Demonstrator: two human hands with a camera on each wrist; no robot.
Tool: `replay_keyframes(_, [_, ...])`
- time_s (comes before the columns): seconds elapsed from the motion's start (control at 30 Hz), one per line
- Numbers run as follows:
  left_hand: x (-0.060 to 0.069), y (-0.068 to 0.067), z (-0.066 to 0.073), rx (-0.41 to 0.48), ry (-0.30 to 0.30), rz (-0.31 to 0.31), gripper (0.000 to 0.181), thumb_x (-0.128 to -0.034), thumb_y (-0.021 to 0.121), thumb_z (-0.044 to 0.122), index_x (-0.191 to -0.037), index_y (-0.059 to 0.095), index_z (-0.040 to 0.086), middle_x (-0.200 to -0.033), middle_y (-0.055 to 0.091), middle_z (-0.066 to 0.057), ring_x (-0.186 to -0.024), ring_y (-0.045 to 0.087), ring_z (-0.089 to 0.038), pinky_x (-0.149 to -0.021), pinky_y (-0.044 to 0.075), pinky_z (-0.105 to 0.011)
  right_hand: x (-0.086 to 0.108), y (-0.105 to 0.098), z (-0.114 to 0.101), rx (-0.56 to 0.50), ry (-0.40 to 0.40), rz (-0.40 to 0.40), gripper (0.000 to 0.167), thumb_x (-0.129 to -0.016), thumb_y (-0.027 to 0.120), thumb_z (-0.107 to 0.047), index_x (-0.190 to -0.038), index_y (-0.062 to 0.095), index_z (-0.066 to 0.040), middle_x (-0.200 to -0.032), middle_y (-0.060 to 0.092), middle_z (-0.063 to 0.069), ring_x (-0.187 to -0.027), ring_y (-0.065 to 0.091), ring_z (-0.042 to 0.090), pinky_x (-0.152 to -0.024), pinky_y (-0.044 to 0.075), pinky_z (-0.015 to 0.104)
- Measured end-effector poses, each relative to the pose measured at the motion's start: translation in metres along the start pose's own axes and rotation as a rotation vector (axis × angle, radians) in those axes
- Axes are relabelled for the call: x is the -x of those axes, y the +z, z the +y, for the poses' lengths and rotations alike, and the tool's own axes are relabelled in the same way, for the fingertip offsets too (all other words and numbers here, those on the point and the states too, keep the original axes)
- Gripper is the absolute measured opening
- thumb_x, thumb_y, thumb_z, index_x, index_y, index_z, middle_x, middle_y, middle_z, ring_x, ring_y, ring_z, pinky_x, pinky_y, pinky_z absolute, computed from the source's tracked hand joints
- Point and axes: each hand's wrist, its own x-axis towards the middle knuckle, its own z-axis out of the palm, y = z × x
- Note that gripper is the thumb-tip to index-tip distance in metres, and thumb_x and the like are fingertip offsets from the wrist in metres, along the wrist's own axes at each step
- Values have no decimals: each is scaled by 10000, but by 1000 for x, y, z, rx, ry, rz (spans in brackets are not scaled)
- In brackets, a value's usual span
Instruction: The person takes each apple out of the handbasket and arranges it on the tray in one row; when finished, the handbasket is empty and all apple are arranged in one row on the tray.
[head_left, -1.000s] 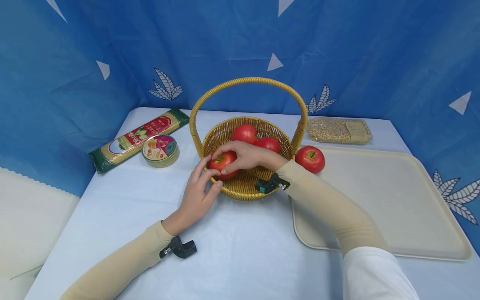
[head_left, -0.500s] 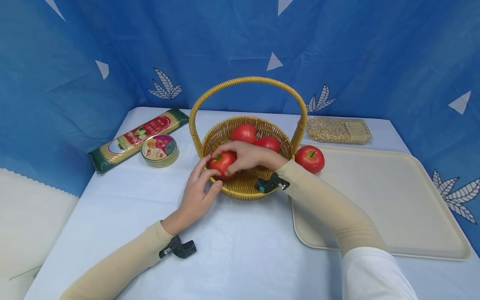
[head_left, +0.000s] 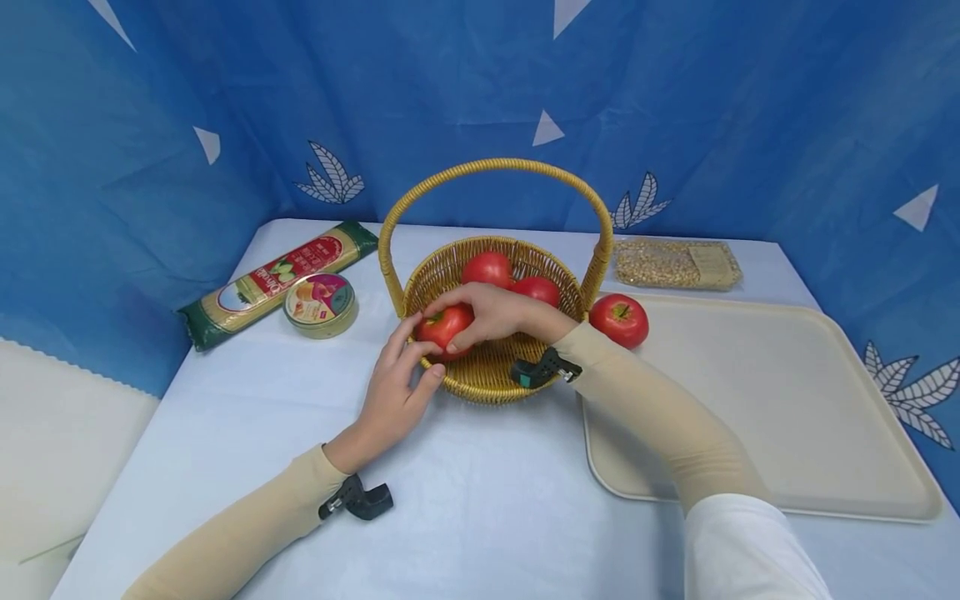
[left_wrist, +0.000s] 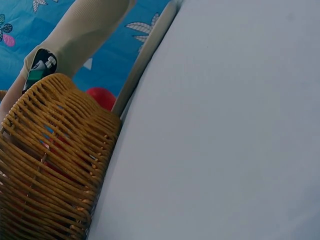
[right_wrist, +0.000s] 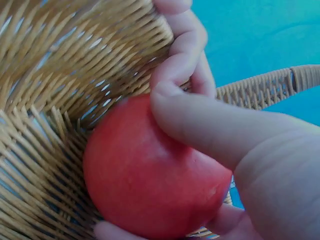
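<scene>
A wicker basket (head_left: 491, 390) with a tall arched handle stands mid-table, holding three red apples. My right hand (head_left: 498, 312) reaches in from the right and grips the near-left apple (head_left: 448, 325), thumb on one side and fingers on the other. That same apple (right_wrist: 150, 175) fills the right wrist view, resting against the woven wall. With its fingers hooked over the basket's left rim beside the apple, my left hand (head_left: 392, 398) holds the basket. Two more apples, one at the back (head_left: 487, 269) and one at the right (head_left: 537, 290), lie inside.
Another apple (head_left: 619, 321) sits right of the basket at the corner of a beige tray (head_left: 780, 400). A bag of grains (head_left: 675, 263) lies behind the tray. On the left are a spaghetti pack (head_left: 277, 279) and a round tin (head_left: 321, 307).
My right thumb has shifted slightly on the apple. Both hands and the basket otherwise stay in place.
</scene>
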Motion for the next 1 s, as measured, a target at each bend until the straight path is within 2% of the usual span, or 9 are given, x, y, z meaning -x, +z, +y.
replay_keyframes(0.23, [1, -1, 3, -2, -23, -13, 343, -1036, 560, 361, -1140, 639, 44, -1619, 358, -186, -1500, 346, -417, -1180, 296, -668, 8, -5, -2, 39, 25, 36, 573, -850, 823, -227, -1389, 630, -205, -1347, 641, 40, -1203, 588, 239, -1012, 542, 423])
replay_keyframes(0.4, [0, -1, 3, -9, -19, -4, 363, -1038, 557, 372, -1137, 644, 34, -1609, 364, -218, -1497, 345, -439, -1174, 289, -681, 23, -14, -7, 64, 44, 58, 581, -856, 815, -229, -1403, 619, -227, -1384, 614, 66, -1243, 572, 268, -1034, 532, 465])
replay_keyframes(0.7, [-1, 1, 2, -6, 7, 18, 462, -1052, 498, 476, -1118, 643, 42, -1592, 375, -257, -1497, 344, -444, -1182, 285, -664, 62, -28, -12, 123, -10, 121, 570, -833, 840, -228, -1369, 647, -212, -1438, 587, 100, -1325, 515, 336, -1042, 521, 533])
replay_keyframes(0.87, [0, 1, 1, -7, 13, 23, 465, -1052, 493, 484, -1119, 646, 50, -1587, 382, -260, -1496, 345, -446, -1181, 288, -657, 88, -34, -14, 85, -35, 138, 554, -837, 837, -174, -1358, 651, -177, -1434, 601, 96, -1326, 523, 330, -1022, 542, 509])
replay_keyframes(1.0, [0, 1, 0, -8, 8, 25, 422, -1048, 516, 439, -1127, 646, 46, -1583, 386, -263, -1501, 335, -449, -1188, 279, -654, 108, -40, -15, 43, -2, 151, 565, -844, 836, -160, -1373, 642, -194, -1473, 577, 71, -1332, 527, 306, -1014, 551, 488])
